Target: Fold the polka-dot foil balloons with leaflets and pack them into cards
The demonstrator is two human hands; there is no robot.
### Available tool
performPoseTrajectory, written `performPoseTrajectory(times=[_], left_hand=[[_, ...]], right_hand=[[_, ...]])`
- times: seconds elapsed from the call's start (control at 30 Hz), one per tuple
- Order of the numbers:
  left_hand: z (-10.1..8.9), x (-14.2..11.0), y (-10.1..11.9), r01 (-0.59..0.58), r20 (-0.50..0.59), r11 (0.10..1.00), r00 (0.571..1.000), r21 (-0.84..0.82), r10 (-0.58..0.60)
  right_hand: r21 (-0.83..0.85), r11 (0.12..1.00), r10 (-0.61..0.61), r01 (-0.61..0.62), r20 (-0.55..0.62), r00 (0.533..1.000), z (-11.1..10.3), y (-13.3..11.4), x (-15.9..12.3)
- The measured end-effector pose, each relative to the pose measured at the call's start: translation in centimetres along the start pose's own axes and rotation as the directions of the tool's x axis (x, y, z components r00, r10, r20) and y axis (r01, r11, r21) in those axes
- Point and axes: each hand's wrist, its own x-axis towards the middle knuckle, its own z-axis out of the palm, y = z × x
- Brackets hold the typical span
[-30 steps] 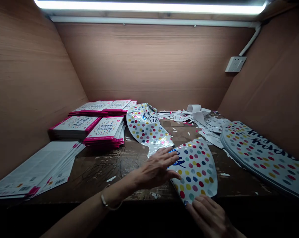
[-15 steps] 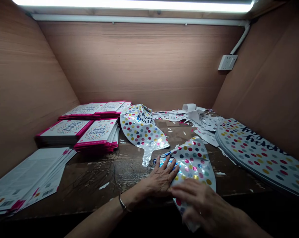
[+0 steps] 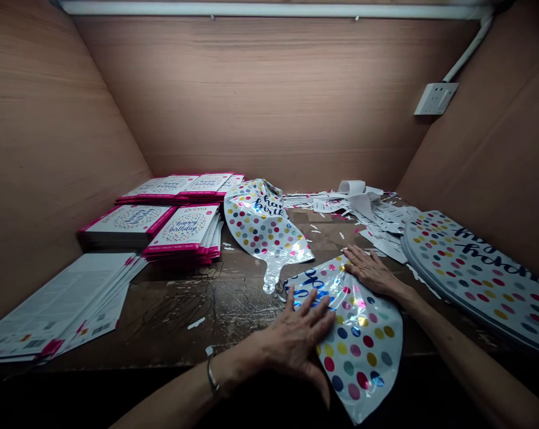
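Observation:
A folded foil balloon (image 3: pixel 361 345) with coloured dots and blue lettering lies at the bench's near edge. My left hand (image 3: pixel 299 336) rests flat on its left side, fingers spread. My right hand (image 3: pixel 371 269) presses flat on its far upper edge, fingers stretched out. A second flat dotted balloon (image 3: pixel 263 223) with its filling neck pointing toward me lies just beyond.
Stacks of pink-edged "happy birthday" cards (image 3: pixel 184 229) stand at the left, white printed sheets (image 3: pixel 59 304) nearer. A pile of round dotted balloons (image 3: pixel 479 271) lies at the right. Paper scraps (image 3: pixel 372 211) litter the back. Wooden walls (image 3: pixel 269 95) enclose the worn bench (image 3: pixel 198 301).
My right hand slid from the balloon's near end up to its far edge, smoothing it. My left hand stayed on the balloon's left side. The balloon now lies flatter.

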Motion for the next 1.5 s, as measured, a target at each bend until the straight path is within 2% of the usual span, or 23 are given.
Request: performPoseTrajectory(times=[0.13,0.2,0.27,0.33,0.37,0.43,0.5,0.53,0.63,0.73,0.8,0.87,0.93,0.97,1.03,1.07,1.1,1.13,1.2,1.27,1.33,1.37,1.5], left_hand=[[3.4,-1.4,4.1,-0.054,-0.181,0.956,0.977,0.287,0.11],[5.3,-1.2,5.6,-0.004,-0.344,0.917,0.927,0.398,0.153],[6.0,-0.6,6.1,0.031,-0.51,0.954,0.85,0.298,0.132],[5.3,0.2,5.5,0.118,-0.61,0.987,0.775,-0.113,-0.163],[4.5,0.7,4.9,0.194,-0.567,0.89,0.71,-0.413,-0.418],[2.6,1.6,3.3,0.281,-0.229,0.405,0.499,-0.87,-0.836],[1.1,2.6,1.8,0.232,0.104,-0.025,0.335,-0.972,-0.936],[0.8,3.0,1.2,0.198,0.189,-0.131,0.311,-0.971,-0.931],[0.9,4.0,0.6,0.155,0.265,-0.226,0.313,-0.962,-0.912],[1.5,4.0,1.1,0.119,0.301,-0.277,0.312,-0.953,-0.901],[1.1,3.3,1.6,0.124,0.314,-0.289,0.329,-0.949,-0.891],[-0.4,2.1,2.1,0.141,0.186,-0.146,0.337,-0.979,-0.923],[-2.5,1.0,2.6,0.146,-0.122,0.191,0.385,-0.971,-0.915],[-3.6,0.7,2.7,0.139,-0.276,0.375,0.459,-0.916,-0.844],[-5.3,0.8,2.4,0.073,-0.38,0.598,0.709,-0.798,-0.594],[-5.8,1.2,2.0,0.035,-0.316,0.625,0.84,-0.78,-0.442],[-5.9,1.7,1.3,0.017,-0.214,0.602,0.926,-0.798,-0.31],[-5.8,2.2,0.3,0.023,-0.119,0.548,0.968,-0.836,-0.222],[-4.9,3.3,-2.0,0.074,-0.001,0.408,0.984,-0.91,-0.18],[-3.8,4.1,-4.3,0.12,0.041,0.28,0.961,-0.952,-0.273],[-2.8,4.9,-6.0,0.162,0.067,0.227,0.923,-0.96,-0.378],[-2.4,5.5,-6.6,0.193,0.085,0.217,0.9,-0.957,-0.426],[-1.2,9.0,-8.1,0.349,0.137,0.265,0.798,-0.899,-0.587]], right_hand=[[0.051,0.998,0.025,-0.024,-0.031,0.999,0.7,-0.3,-0.4],[0.091,0.996,0.031,-0.026,-0.052,0.998,0.8,-0.4,-0.6],[0.14,0.99,0.023,-0.012,-0.078,0.997,0.7,-0.2,-0.5],[0.2,0.98,0.019,0.005,-0.119,0.993,0.0,0.4,-0.4],[0.231,0.973,0.026,0.01,-0.15,0.988,-0.7,0.7,-0.3],[0.287,0.958,0.067,0.004,-0.238,0.969,-2.4,1.2,-0.7],[0.32,0.948,0.134,-0.01,-0.369,0.92,-4.3,0.7,-1.8],[0.327,0.945,0.163,-0.01,-0.444,0.881,-5.2,-0.1,-2.8],[0.229,0.963,0.017,0.145,-0.587,0.809,-6.2,-4.5,-6.2],[0.001,0.892,-0.41,0.452,-0.415,0.812,-4.6,-9.6,-8.6],[-0.019,0.862,-0.487,0.506,-0.308,0.817,-2.9,-11.8,-9.0],[0.022,0.864,-0.48,0.503,-0.265,0.836,-1.7,-12.6,-8.9],[0.084,0.852,-0.487,0.516,-0.235,0.841,-1.4,-12.6,-8.9],[0.126,0.836,-0.501,0.533,-0.22,0.837,-1.6,-12.5,-9.0],[0.261,0.782,-0.531,0.565,-0.196,0.825,-2.5,-12.5,-9.4],[0.35,0.742,-0.54,0.572,-0.193,0.819,-3.0,-12.6,-9.7],[0.447,0.694,-0.543,0.565,-0.19,0.818,-3.4,-12.6,-10.0],[0.555,0.637,-0.528,0.534,-0.191,0.828,-3.7,-12.6,-10.2],[0.799,0.476,-0.4,0.367,-0.175,0.9,-3.7,-12.1,-10.1],[0.981,0.156,-0.117,0.115,-0.097,0.988,-3.0,-11.1,-9.3],[0.984,-0.177,0.152,-0.005,0.032,0.988,-2.0,-9.8,-8.0],[0.964,-0.266,0.227,-0.011,0.073,0.971,-1.6,-9.2,-7.3],[0.96,-0.281,0.284,0.008,0.075,0.956,-0.5,-8.0,-5.5]])
